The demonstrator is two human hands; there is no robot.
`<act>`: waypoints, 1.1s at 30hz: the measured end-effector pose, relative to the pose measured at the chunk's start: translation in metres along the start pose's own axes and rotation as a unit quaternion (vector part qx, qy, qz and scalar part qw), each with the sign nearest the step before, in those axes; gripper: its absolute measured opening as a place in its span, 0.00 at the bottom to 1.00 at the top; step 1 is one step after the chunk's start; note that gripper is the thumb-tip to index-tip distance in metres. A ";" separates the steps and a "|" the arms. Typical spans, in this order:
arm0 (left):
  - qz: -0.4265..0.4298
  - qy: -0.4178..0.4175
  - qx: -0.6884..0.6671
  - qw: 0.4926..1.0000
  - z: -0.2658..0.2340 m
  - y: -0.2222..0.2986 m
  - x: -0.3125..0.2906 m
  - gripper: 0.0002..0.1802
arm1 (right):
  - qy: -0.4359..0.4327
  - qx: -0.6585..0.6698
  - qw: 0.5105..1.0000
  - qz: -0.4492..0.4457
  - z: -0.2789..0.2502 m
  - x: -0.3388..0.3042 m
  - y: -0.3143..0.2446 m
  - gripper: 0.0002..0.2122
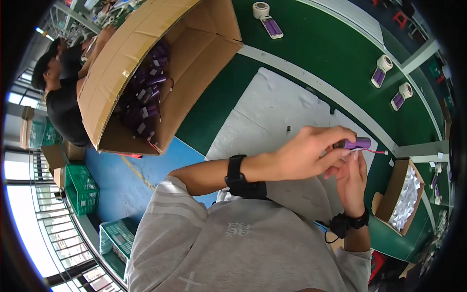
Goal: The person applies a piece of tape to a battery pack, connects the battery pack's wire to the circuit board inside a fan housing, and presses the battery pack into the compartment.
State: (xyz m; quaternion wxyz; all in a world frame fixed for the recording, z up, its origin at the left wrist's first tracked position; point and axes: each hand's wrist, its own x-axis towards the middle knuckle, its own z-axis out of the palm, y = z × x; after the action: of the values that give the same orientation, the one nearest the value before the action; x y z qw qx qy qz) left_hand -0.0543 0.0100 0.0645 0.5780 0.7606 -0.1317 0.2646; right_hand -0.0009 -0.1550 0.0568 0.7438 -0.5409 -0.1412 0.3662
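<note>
Over the white foam sheet, both my hands meet at a purple cylindrical battery pack (357,143). My left hand (311,152) is closed, with its thumb and fingers on the left end of the pack. From below, my right hand (351,187) brings its fingertips together against the underside, near a small white piece whose kind I cannot make out. A red and pink lead (374,152) with a white plug runs out to the right from the pack.
A large cardboard box (194,63) on the left holds many purple battery packs (146,92). The white foam sheet (272,112) lies on the green table. White round-headed devices (270,27) stand beyond. An open carton (407,199) of silvery pieces sits right. Another person (65,97) works far left.
</note>
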 end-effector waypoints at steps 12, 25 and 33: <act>-0.319 -0.113 -0.331 0.881 0.023 -0.094 0.027 0.16 | 0.163 -0.187 0.965 -0.081 -0.058 0.040 0.024 0.09; -0.335 -0.211 -0.313 0.863 0.018 -0.087 0.019 0.24 | 0.153 -0.237 0.959 -0.043 -0.058 0.033 0.016 0.07; -0.226 -0.201 -0.184 0.935 0.021 -0.081 0.020 0.21 | 0.018 -0.390 0.904 -0.175 -0.066 0.035 0.029 0.07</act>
State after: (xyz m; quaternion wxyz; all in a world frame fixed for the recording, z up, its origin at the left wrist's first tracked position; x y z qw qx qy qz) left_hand 0.0086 0.0158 0.0065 0.7138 0.6880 -0.1162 -0.0604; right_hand 0.0517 -0.1724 -0.0005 0.5281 -0.7607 -0.3520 0.1360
